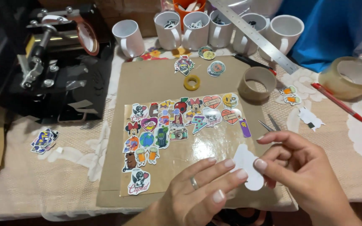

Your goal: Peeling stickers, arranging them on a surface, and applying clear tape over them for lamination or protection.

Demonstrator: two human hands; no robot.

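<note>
While fingers curl, both hands (248,180) pinch a white cutout (248,169).

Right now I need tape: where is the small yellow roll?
In the head view, the small yellow tape roll lies on the brown board, above the sticker sheet and left of the larger tan tape roll.

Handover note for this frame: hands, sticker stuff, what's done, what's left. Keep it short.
Left hand: fingertips on a white sticker cutout, plain side up.
Right hand: pinches the same cutout by its right edge.
Clear sheet lies on brown card; stickers fill its upper left.
Tweezers lie right of the sheet, tape rolls behind, white mugs along the back.
Done: upper left of the sheet covered.
Left: the held cutout is not on the sheet; lower right of the sheet is bare.
</note>
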